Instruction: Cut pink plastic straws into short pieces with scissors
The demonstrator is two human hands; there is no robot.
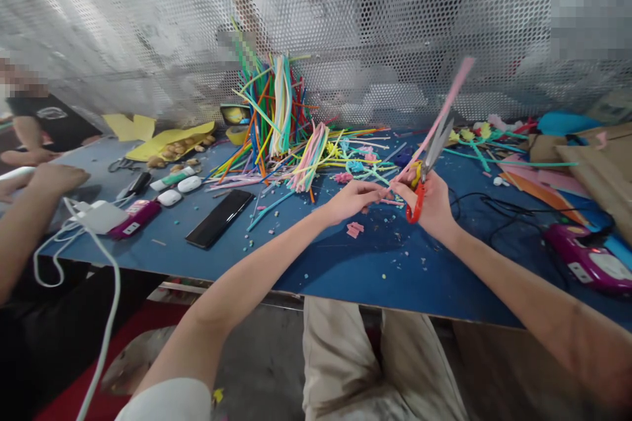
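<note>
My left hand [356,201] is closed in a pinch at the lower end of a long pink pipe cleaner [447,104], and its fingertips almost meet those of my right hand [437,205]. The right fingers also steady the pipe cleaner, which slants up to the right. Hooked in that same hand are scissors [434,150] with red and yellow handles, blades pointing upward. Whether the pink strand is one stem or several pressed together I cannot tell. Below the hands lies a small pile of short pink pieces [354,230] on the blue table [340,263].
A big stack of colourful pipe cleaners [279,105] stands by the perforated metal screen [385,20]. A black phone [220,218] lies to the left. Purple power strips [587,260] with cables are at the right and left. Other people's arms [54,184] rest at the left edge.
</note>
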